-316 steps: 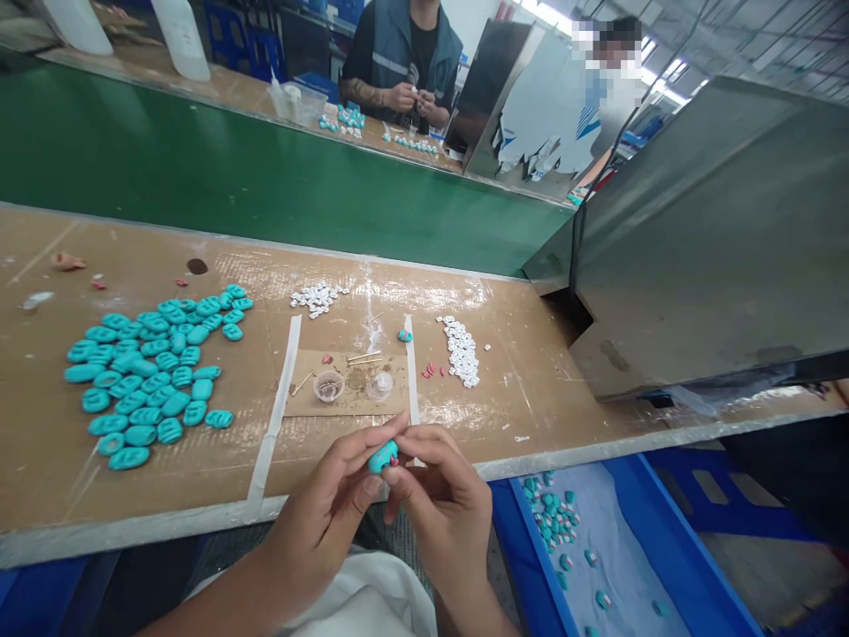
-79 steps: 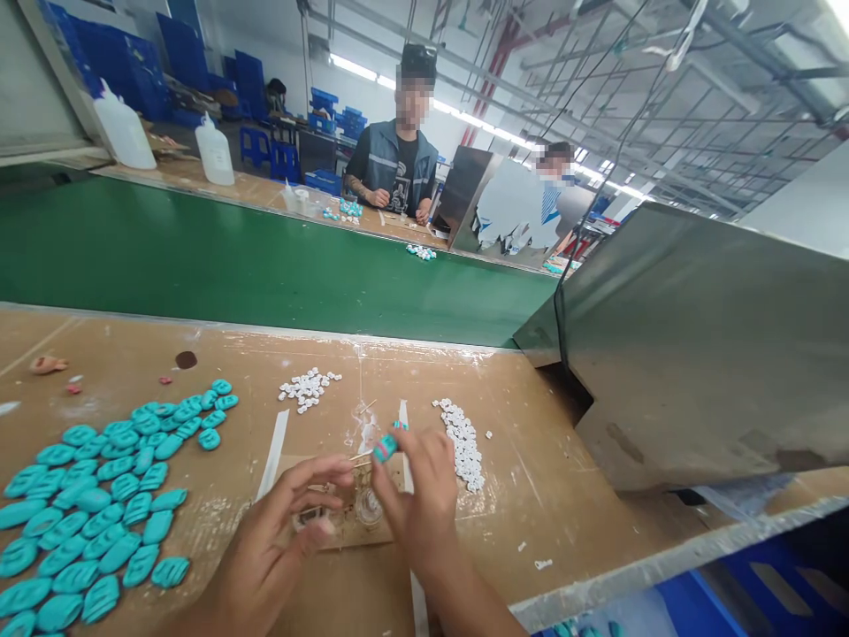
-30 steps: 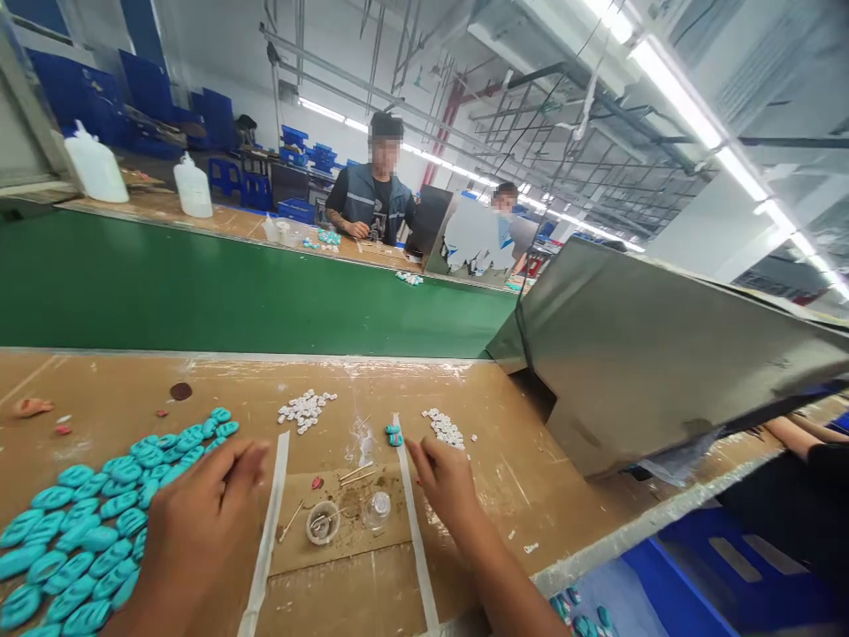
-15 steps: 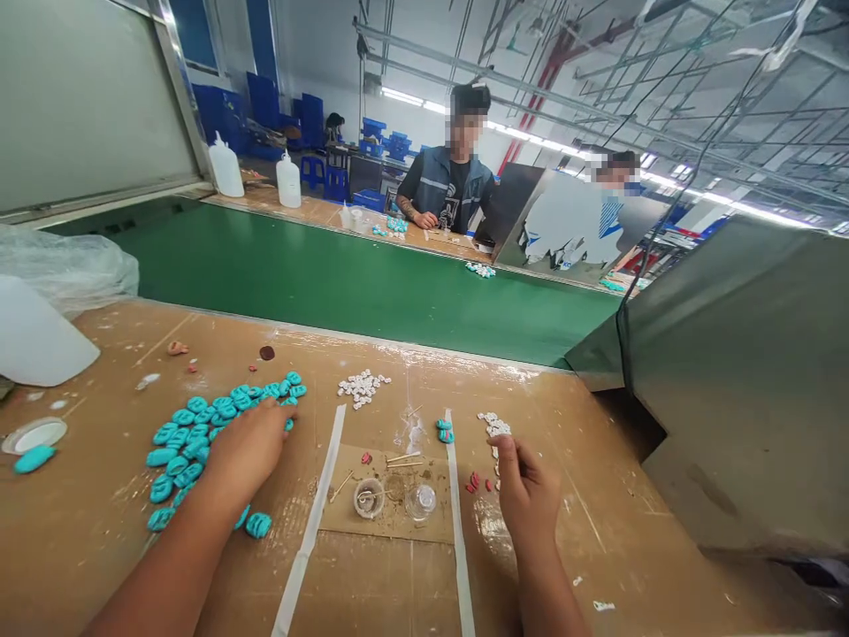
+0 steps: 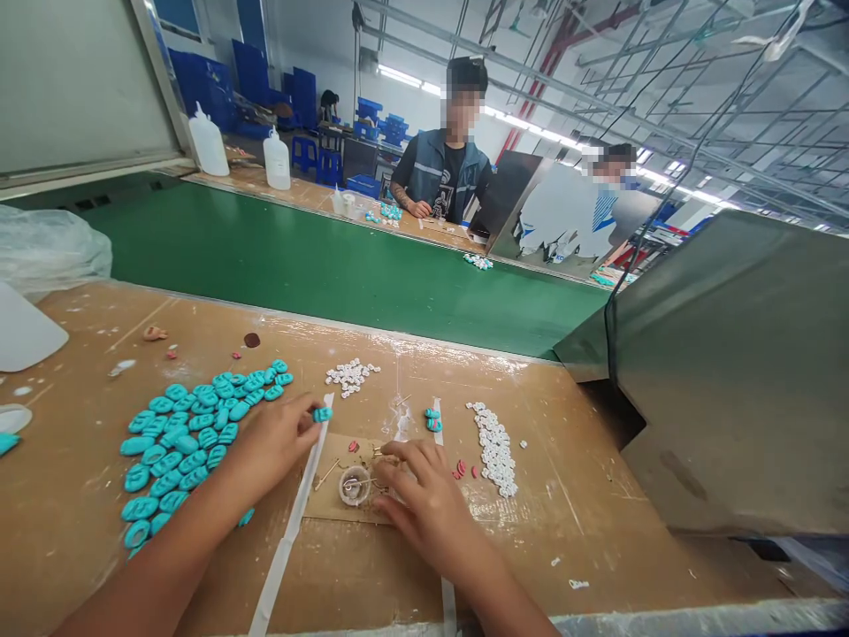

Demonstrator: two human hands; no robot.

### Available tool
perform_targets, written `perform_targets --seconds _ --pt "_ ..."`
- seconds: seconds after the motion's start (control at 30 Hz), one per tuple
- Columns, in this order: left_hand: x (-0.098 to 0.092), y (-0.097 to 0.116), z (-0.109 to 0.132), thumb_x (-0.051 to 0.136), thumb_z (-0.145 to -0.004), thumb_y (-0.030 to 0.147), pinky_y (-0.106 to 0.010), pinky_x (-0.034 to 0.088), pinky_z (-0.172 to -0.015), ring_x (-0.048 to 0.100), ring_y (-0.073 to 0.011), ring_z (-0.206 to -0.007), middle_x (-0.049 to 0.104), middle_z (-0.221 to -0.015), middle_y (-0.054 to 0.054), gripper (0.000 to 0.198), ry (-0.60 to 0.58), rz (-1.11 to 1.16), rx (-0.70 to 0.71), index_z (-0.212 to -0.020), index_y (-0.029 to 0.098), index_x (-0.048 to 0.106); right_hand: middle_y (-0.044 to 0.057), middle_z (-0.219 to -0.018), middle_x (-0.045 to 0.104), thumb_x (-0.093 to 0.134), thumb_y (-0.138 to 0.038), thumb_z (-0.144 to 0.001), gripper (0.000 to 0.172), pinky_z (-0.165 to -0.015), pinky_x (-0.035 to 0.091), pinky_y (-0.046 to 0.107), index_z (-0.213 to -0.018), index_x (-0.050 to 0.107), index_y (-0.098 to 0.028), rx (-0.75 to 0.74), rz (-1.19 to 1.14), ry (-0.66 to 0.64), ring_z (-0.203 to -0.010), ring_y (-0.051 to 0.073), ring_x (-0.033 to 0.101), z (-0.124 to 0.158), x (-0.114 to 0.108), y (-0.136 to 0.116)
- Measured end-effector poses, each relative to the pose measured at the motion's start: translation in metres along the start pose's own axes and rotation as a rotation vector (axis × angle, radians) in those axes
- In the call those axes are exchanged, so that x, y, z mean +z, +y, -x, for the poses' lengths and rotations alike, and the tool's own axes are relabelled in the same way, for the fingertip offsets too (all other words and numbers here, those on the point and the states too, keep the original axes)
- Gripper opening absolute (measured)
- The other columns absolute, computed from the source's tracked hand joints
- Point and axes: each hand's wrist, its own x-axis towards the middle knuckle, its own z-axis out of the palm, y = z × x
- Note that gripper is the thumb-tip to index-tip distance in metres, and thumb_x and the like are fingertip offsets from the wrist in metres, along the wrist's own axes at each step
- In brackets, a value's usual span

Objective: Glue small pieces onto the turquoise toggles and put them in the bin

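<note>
Between the thumb and fingers of my left hand (image 5: 285,438) is a small oval teal piece (image 5: 322,414) with a slotted face, raised over the left tape strip. Many like it lie in a teal cluster (image 5: 192,431) beside that forearm. My right hand (image 5: 424,495) hovers over the cardboard mat (image 5: 318,504), thumb and fingers apart. Its fingertips come close to the end of a cotton swab (image 5: 364,482) that leans in a small clear cup (image 5: 354,488); touching or not, I cannot tell. The second cup is hidden under this hand.
White small pieces lie in a heap (image 5: 351,377) and a long patch (image 5: 496,449). Two stacked teal pieces (image 5: 433,419) sit on the right tape strip, with red bits (image 5: 460,469) nearby. Beyond runs a green conveyor belt (image 5: 332,270); a person (image 5: 441,181) works across it. A metal housing (image 5: 743,380) stands right.
My left hand has moved right from the teal cluster, carrying one teal piece. My right hand has moved left from the white pieces to above the cups. The view has shifted slightly.
</note>
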Motion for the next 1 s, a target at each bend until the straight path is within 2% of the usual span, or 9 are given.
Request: perform_targets --seconds 0.1,0.23,0.33,0.4,0.5,0.6,0.77,0.87,1.0 --pt "0.008 0.023 0.017 0.053 -0.083 0.035 -0.025 0.054 -0.060 0.070 -0.0185 -0.064 0.073 -0.076 -0.001 0.028 -0.032 0.128 0.040 -0.102 0.022 0.069 0.008 -0.099 0.069 0.056 -0.024 -0.095 0.017 -0.077 0.052 0.036 -0.110 0.063 -0.019 0.061 -0.115 0.070 -0.088 0.020 0.062 -0.008 -0.001 -0.008" --pt "0.020 0.042 0.037 0.060 -0.077 0.032 -0.021 0.051 -0.044 0.064 -0.0135 -0.048 0.073 -0.080 -0.002 0.019 -0.022 0.511 0.048 -0.091 0.021 0.068 0.004 -0.088 0.069 0.058 -0.028 -0.096 0.022 -0.070 0.051 0.028 -0.116 0.060 -0.019 0.163 -0.297 0.154 -0.079 0.016 0.062 -0.018 -0.003 -0.018" --pt "0.029 0.044 0.045 0.063 -0.073 0.024 -0.021 0.055 -0.048 0.065 -0.0118 -0.048 0.074 -0.085 -0.002 0.012 0.009 0.621 0.104 -0.083 0.022 0.068 0.001 -0.088 0.069 0.056 -0.022 -0.097 0.018 -0.072 0.049 0.027 -0.114 0.061 -0.021 0.215 -0.425 0.157 -0.078 0.013 0.061 -0.015 0.001 -0.019" --pt "0.032 0.044 0.047 0.065 -0.073 0.022 -0.022 0.059 -0.057 0.070 -0.0146 -0.059 0.075 -0.087 -0.002 0.011 -0.008 0.659 0.101 -0.083 0.022 0.069 0.002 -0.089 0.067 0.055 -0.019 -0.096 0.017 -0.074 0.048 0.028 -0.112 0.063 -0.022 0.269 -0.495 0.115 -0.080 0.014 0.059 -0.009 0.003 -0.016" --pt "0.031 0.043 0.047 0.073 -0.074 0.024 -0.028 0.063 -0.067 0.074 -0.0197 -0.074 0.075 -0.087 -0.003 0.017 -0.206 0.893 -0.014 -0.090 0.022 0.070 0.003 -0.089 0.063 0.056 -0.018 -0.095 0.020 -0.071 0.048 0.027 -0.113 0.064 -0.023 0.317 -0.598 0.055 -0.080 0.014 0.058 0.000 0.001 -0.007" --pt "0.029 0.042 0.043 0.080 -0.075 0.029 -0.026 0.061 -0.069 0.074 -0.0177 -0.075 0.075 -0.081 -0.001 0.016 -0.446 1.216 -0.164 -0.084 0.020 0.070 0.003 -0.089 0.060 0.055 -0.018 -0.096 0.029 -0.068 0.049 0.026 -0.123 0.061 -0.026 0.209 -0.637 0.028 -0.079 0.015 0.056 0.003 -0.005 0.000" --pt "0.027 0.041 0.034 0.091 -0.064 0.025 -0.017 0.058 -0.063 0.071 -0.0117 -0.065 0.075 -0.069 0.000 0.025 -0.573 1.379 -0.266 -0.064 0.016 0.067 0.005 -0.089 0.057 0.048 -0.020 -0.099 0.039 -0.068 0.049 0.031 -0.137 0.052 -0.026 0.132 -0.510 -0.063 -0.080 0.017 0.055 0.005 -0.009 0.006" --pt "0.025 0.040 0.024 0.091 -0.064 0.025 -0.019 0.061 -0.061 0.074 -0.0159 -0.067 0.078 -0.072 -0.003 0.022 -0.463 1.457 -0.331 -0.069 0.016 0.071 0.007 -0.093 0.060 0.045 -0.024 -0.101 0.035 -0.072 0.048 0.036 -0.136 0.051 -0.022 0.170 -0.352 -0.057 -0.083 0.020 0.056 0.002 -0.004 0.015" --pt "0.022 0.035 0.009 0.081 -0.076 0.013 -0.013 0.061 -0.061 0.076 -0.0140 -0.070 0.079 -0.075 -0.002 0.012 -0.091 1.559 -0.491 -0.086 0.019 0.076 0.009 -0.100 0.067 0.054 -0.028 -0.098 0.023 -0.079 0.044 0.040 -0.118 0.061 -0.020 0.072 -0.112 -0.171 -0.090 0.022 0.056 -0.008 0.005 0.027"
